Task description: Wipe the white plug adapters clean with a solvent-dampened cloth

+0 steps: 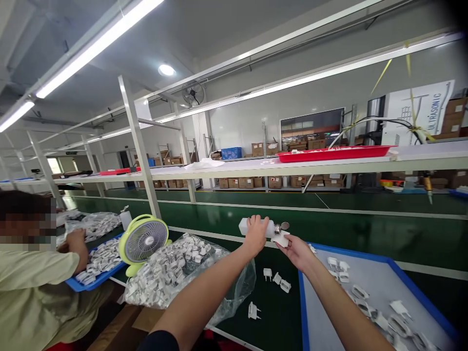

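At a green-topped assembly bench [329, 229], a worker's left hand [255, 235] grips a white plastic bottle-shaped tool [256, 227] held level above the bench, while the right hand [298, 251] presses a small white plastic plug part [282, 239] against its metal tip. Loose white plug parts [277, 279] lie on the bench below, beside a blue-rimmed grey tray [365, 287] and a clear plastic bag of parts [175, 273]. To the left, a yellow-green desk fan [144, 240] stands near a co-worker in a pale shirt [32, 287].
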Demonstrator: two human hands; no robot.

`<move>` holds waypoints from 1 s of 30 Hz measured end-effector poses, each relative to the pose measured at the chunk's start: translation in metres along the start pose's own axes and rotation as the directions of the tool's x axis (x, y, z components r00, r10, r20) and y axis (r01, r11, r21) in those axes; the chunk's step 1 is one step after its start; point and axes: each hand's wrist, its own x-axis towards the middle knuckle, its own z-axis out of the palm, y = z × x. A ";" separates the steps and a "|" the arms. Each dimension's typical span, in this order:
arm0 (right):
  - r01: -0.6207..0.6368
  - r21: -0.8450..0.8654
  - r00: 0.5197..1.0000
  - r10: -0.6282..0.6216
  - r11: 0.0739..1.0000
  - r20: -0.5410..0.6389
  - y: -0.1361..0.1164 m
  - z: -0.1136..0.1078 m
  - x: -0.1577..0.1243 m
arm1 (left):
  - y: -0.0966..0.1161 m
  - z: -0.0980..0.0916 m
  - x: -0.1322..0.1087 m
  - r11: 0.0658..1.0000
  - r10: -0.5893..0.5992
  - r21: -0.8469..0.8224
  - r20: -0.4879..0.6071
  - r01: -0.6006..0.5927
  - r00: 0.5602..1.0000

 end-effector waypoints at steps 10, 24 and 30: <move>0.006 0.111 0.999 -0.009 0.994 0.033 0.001 0.007 0.001 | -0.008 -0.016 0.008 0.980 0.143 0.143 -0.014 -0.140 0.990; -0.028 0.141 1.000 0.027 0.990 0.012 0.002 0.006 0.005 | -0.006 -0.013 0.014 0.927 0.230 0.309 -0.024 -0.212 0.973; -0.017 0.160 1.000 0.016 0.987 0.008 0.003 0.002 0.007 | -0.001 -0.012 0.016 0.920 0.248 0.318 -0.018 -0.229 0.969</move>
